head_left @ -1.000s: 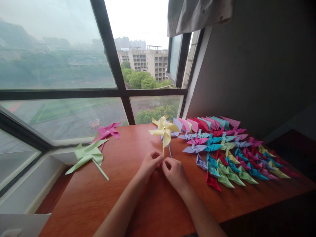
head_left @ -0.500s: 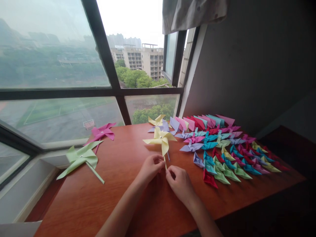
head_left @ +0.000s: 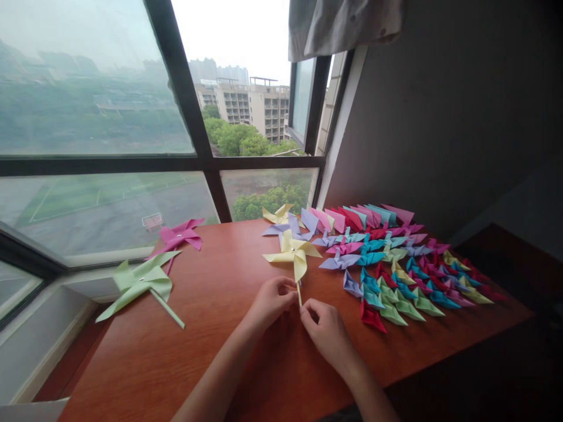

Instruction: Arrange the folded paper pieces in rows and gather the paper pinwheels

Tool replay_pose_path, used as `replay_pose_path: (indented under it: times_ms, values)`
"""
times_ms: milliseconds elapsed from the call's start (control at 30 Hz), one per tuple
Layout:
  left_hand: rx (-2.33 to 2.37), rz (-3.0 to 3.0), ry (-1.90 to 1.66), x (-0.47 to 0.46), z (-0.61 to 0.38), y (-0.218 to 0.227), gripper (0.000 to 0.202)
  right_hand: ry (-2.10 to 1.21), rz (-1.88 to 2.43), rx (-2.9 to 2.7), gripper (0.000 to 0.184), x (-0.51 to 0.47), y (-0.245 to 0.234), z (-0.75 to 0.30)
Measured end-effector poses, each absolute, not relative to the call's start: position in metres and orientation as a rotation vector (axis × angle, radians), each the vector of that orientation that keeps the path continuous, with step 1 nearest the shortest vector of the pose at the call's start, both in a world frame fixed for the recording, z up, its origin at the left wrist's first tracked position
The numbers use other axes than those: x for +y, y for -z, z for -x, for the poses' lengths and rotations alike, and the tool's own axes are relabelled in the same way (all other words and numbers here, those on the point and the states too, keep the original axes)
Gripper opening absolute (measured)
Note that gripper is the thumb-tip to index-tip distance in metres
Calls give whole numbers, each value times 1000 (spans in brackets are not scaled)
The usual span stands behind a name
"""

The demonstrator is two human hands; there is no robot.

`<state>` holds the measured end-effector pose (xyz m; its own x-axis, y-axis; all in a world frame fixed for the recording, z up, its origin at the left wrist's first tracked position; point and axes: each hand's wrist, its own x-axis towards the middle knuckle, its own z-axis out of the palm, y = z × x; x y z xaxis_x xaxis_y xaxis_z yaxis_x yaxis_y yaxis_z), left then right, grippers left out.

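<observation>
A pale yellow paper pinwheel (head_left: 293, 252) faces up above the table, in front of me. My right hand (head_left: 328, 331) pinches the low end of its thin stick (head_left: 299, 292). The fingers of my left hand (head_left: 273, 302) are closed at the stick from the left, a little higher up. Just behind the held pinwheel lie a lavender pinwheel (head_left: 288, 227) and another yellow pinwheel (head_left: 278, 215), both partly covered.
On the wooden table (head_left: 197, 305), a green pinwheel (head_left: 143, 279) and a magenta pinwheel (head_left: 182, 235) lie at the left edge by the window (head_left: 101, 205). Rows of folded paper boats and cranes (head_left: 396, 275) in several colours fill the right side.
The yellow pinwheel has shifted slightly right and down, its head turned a little. Both hands have moved slightly right with it. The view has also shifted a little.
</observation>
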<state>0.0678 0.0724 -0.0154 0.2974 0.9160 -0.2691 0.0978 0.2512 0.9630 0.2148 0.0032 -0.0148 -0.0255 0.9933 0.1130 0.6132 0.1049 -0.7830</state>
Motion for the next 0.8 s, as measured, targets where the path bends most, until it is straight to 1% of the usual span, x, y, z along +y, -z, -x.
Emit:
replay_pose_path:
  times_ms: [467, 800]
  values:
    - [1146, -1299, -702, 69, -66, 18, 19, -623, 1680, -1863, 25, 1, 19, -239]
    - [1131, -1299, -682, 68, -66, 13, 19, -281, 1837, -1938, 19, 0, 26, -242]
